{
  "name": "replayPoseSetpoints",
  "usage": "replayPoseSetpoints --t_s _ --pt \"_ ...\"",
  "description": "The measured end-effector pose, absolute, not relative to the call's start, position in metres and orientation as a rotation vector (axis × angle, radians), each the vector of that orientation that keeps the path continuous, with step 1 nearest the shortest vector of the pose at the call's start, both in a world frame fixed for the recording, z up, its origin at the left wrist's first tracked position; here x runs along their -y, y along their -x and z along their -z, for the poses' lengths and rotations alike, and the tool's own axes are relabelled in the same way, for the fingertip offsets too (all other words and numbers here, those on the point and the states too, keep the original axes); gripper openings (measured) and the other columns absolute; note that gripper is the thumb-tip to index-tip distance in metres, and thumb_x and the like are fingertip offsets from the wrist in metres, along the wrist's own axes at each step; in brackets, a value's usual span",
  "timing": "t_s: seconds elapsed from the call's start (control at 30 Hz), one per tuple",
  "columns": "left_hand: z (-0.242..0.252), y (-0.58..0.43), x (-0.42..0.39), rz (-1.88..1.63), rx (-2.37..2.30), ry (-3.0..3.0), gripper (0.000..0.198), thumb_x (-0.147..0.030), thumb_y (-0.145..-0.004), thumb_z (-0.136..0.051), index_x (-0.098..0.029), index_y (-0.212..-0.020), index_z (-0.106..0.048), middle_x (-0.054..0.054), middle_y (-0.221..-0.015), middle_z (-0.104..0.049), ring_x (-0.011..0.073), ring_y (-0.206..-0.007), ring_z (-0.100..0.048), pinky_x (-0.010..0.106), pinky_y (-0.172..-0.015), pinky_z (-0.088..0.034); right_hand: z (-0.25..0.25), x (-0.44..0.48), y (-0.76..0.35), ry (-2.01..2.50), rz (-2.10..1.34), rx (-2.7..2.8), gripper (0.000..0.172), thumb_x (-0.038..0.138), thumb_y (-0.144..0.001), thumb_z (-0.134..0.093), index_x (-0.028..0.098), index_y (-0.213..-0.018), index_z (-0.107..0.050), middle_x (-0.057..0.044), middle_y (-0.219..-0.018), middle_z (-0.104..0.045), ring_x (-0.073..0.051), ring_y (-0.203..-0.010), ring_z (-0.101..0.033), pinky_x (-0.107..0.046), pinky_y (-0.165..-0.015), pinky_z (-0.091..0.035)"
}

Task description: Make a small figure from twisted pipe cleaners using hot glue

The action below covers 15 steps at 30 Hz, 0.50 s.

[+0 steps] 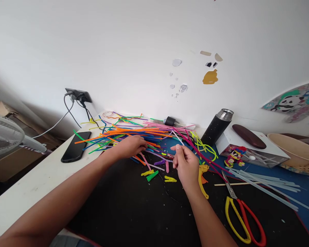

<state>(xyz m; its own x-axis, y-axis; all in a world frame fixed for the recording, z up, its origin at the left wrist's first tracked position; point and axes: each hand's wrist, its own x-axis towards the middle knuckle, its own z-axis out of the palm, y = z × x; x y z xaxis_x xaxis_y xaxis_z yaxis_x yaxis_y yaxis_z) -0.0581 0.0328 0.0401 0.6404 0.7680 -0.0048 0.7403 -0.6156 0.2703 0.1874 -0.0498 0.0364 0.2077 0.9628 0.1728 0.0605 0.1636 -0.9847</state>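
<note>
My left hand (132, 147) reaches into a loose heap of coloured pipe cleaners (133, 132). Its fingers are bent and drawn together at the heap's near edge; what they grip, if anything, is hidden. Closed with the thumb on top, my right hand (187, 166) hovers over the black mat (133, 206). A pale pipe cleaner (178, 138) and a lilac strand end close to its fingers, and I cannot tell whether either is held. Between the hands lie short folded pieces: a green one (152, 176), yellow ones (170, 179), a pink one (167, 167) and a purple one (159, 162).
Scissors (233, 195) with yellow and red handles lie right of my right arm, near pale translucent sticks (270, 183). Behind stand a black flask (217, 127), a white box (254, 147) and a basket (293, 151). A phone (76, 146) lies left, beyond it a fan (7, 132).
</note>
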Motion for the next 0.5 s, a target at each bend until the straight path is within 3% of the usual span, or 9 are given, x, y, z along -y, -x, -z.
replayPoseSetpoints --t_s 0.17,0.3,0.5 --pt "-0.041 0.034 -0.040 -0.204 -1.240 -2.649 0.027 -0.023 -0.098 -0.050 -0.022 -0.109 -0.075 0.008 -0.113 -0.077 0.0251 -0.102 -0.070 0.032 -0.085 -0.051 -0.036 0.050 -0.186 1.204 -0.919 1.171 0.044 0.059 -0.096 -0.062 0.018 -0.085 -0.071 0.006 -0.047 -0.047 -0.012 -0.039 -0.047 -0.024 -0.041 -0.038" --pt "-0.037 0.003 -0.048 -0.197 -1.186 -2.768 0.024 -0.024 -0.099 -0.052 -0.020 -0.101 -0.075 0.010 -0.103 -0.075 0.0262 -0.101 -0.069 0.033 -0.086 -0.051 -0.035 0.050 -0.186 1.206 -0.920 1.175 0.044 0.060 -0.096 -0.061 0.018 -0.087 -0.071 0.006 -0.048 -0.047 -0.013 -0.040 -0.047 -0.024 -0.042 -0.038" --pt "-0.025 -0.032 -0.060 -0.123 -1.225 -2.772 0.011 -0.020 -0.088 -0.065 -0.016 -0.091 -0.074 0.015 -0.100 -0.073 0.0310 -0.097 -0.069 0.037 -0.081 -0.052 -0.039 0.048 -0.190 1.197 -0.911 1.144 0.047 0.064 -0.092 -0.063 0.018 -0.086 -0.071 0.007 -0.047 -0.046 -0.013 -0.041 -0.046 -0.025 -0.043 -0.037"
